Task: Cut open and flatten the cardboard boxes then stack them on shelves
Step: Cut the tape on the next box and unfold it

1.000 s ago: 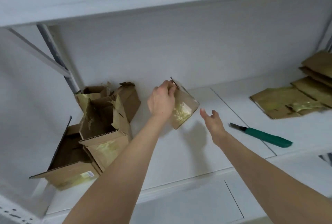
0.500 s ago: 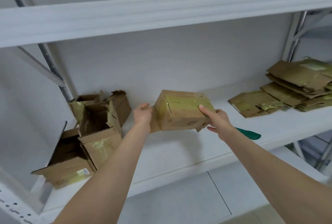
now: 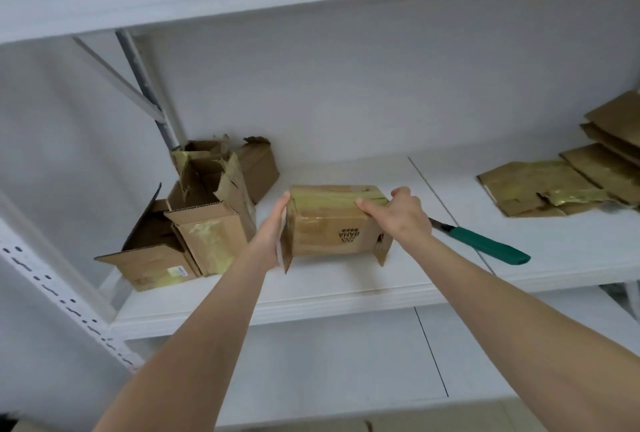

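Two hands: both are meeting on one box (image 3: 332, 224), one at each end
Left hand (image 3: 273, 224): is pressing flat against the box's left end, fingers straight and reaching up to the top edge
Right hand (image 3: 403, 215): is gripping the right end, thumb lying across the top, fingers curling over the far corner
Box: is sitting lengthwise between the hands at the middle of the shelf (image 3: 346, 282); yellowish tape (image 3: 332, 194) is sealing its top, the print (image 3: 349, 237) on the near face is reading upside down, and loose flaps (image 3: 286, 255) are hanging at both near lower corners; whether it is resting on the shelf or just above it, I cannot tell
Knife (image 3: 485, 248): is lying on the shelf just right of the right wrist, green handle pointing right
Open boxes (image 3: 207, 217): are crowding the shelf's left end, near the left hand but apart from it
Flat stack (image 3: 571, 182): is lying at the right end, well apart from the box
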Demonstrator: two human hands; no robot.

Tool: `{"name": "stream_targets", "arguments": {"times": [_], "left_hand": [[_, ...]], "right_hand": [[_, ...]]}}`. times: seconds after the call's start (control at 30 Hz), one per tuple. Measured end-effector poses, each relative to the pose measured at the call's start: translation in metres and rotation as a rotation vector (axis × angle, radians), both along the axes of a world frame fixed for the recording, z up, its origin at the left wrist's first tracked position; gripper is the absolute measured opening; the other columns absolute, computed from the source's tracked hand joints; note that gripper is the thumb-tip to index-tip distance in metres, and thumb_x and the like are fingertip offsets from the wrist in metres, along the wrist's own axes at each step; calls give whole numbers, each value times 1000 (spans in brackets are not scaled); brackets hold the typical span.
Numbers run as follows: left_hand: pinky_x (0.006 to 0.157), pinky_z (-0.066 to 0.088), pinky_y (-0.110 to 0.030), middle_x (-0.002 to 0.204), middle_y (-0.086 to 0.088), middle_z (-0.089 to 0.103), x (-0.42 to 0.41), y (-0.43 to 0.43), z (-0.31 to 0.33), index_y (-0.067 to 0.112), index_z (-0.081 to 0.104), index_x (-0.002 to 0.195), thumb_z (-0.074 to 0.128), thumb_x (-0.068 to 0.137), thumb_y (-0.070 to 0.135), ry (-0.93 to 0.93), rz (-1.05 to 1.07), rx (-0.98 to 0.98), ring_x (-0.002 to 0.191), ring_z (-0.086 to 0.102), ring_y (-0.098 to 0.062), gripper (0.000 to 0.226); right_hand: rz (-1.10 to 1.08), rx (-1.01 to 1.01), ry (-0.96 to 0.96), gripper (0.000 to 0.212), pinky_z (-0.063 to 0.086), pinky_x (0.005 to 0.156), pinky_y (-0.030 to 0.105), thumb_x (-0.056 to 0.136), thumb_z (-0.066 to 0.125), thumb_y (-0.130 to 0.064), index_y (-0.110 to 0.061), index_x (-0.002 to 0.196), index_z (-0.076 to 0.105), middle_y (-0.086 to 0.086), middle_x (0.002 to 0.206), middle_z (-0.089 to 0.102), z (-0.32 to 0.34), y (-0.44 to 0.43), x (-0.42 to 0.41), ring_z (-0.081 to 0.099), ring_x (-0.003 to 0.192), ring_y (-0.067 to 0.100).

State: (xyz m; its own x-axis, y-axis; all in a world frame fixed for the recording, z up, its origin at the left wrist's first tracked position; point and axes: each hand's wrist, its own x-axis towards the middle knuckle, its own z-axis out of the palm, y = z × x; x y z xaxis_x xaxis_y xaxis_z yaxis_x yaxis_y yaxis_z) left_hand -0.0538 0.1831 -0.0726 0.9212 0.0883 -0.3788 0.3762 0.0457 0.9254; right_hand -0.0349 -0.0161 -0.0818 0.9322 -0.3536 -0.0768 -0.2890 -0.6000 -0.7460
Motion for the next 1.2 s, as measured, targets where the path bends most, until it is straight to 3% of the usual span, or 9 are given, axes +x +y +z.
{"name": "stream_targets", "arguments": {"times": [0.07, 0.2, 0.27, 0.37, 0.63, 0.77, 0.97, 1.07, 1.2], "left_hand": [[114, 30, -40, 144, 2, 46, 8, 3, -4, 17, 46, 141, 52, 96, 44, -84, 44, 148, 131, 43, -20, 53], [115, 24, -30, 158, -7, 25, 14, 2, -14, 10, 25, 152, 40, 104, 17, -258, -25, 659, 144, 27, -24, 52], [118, 18, -39, 161, -11, 16, 18, -4, -17, 10, 25, 152, 33, 105, 23, -320, -95, 1042, 147, 14, -27, 49], [119, 10, -45, 162, -17, 3, 25, -17, -19, 25, 18, 155, 23, 105, 43, -267, -283, 1284, 149, 3, -33, 53], [119, 4, -53, 163, -12, 4, 38, -45, -38, 24, 9, 155, 17, 99, 58, -213, -377, 1440, 150, 0, -27, 67], [113, 10, -63, 163, 1, 0, 42, -61, -41, 41, 6, 153, 18, 92, 72, -202, -432, 1383, 149, 1, -28, 70], [112, 14, -67, 163, 3, 0, 47, -72, -45, 46, 9, 151, 20, 90, 74, -194, -453, 1388, 149, -1, -25, 69], [111, 17, -65, 163, 1, 0, 42, -86, -56, 45, 11, 151, 18, 89, 75, -219, -484, 1556, 149, -2, -28, 69], [111, 21, -60, 163, 2, -1, 46, -88, -58, 45, 8, 151, 17, 90, 74, -202, -477, 1584, 149, -2, -27, 68]], "right_hand": [[28, -63, 7, 80, 42, 78, 35, 78, 63, -66, -16, 137, 41, 7, 131, 46, -2, 8, 2, 56, 113, 30], [69, -119, -5, 67, 43, 82, 37, 83, 58, -64, -18, 130, 46, 8, 128, 46, -8, 22, 8, 56, 111, 32], [81, -130, -16, 65, 43, 81, 38, 84, 56, -64, -19, 130, 46, 8, 127, 46, -10, 23, 10, 56, 111, 33], [72, -169, -50, 63, 43, 79, 37, 87, 53, -62, -21, 133, 44, 8, 128, 46, -12, 16, 12, 54, 112, 32], [161, -253, -60, 55, 43, 83, 37, 93, 49, -57, -21, 135, 43, 9, 127, 48, -17, -7, 16, 54, 113, 32], [171, -169, -83, 44, 43, 78, 35, 96, 44, -54, -24, 126, 54, 5, 121, 58, -20, -26, 20, 57, 109, 28], [35, -620, 170, 33, 38, 96, 39, 98, 40, -16, -12, 131, 47, 12, 130, 46, -57, -105, 21, 42, 121, 29], [35, -629, 308, 35, 31, 106, 44, 96, 38, -12, -13, 130, 46, 11, 131, 47, -83, -126, 19, 42, 124, 30], [81, -660, 206, 34, 38, 94, 39, 98, 38, -11, -15, 131, 48, 11, 125, 48, -96, -144, 18, 45, 117, 30]]}}
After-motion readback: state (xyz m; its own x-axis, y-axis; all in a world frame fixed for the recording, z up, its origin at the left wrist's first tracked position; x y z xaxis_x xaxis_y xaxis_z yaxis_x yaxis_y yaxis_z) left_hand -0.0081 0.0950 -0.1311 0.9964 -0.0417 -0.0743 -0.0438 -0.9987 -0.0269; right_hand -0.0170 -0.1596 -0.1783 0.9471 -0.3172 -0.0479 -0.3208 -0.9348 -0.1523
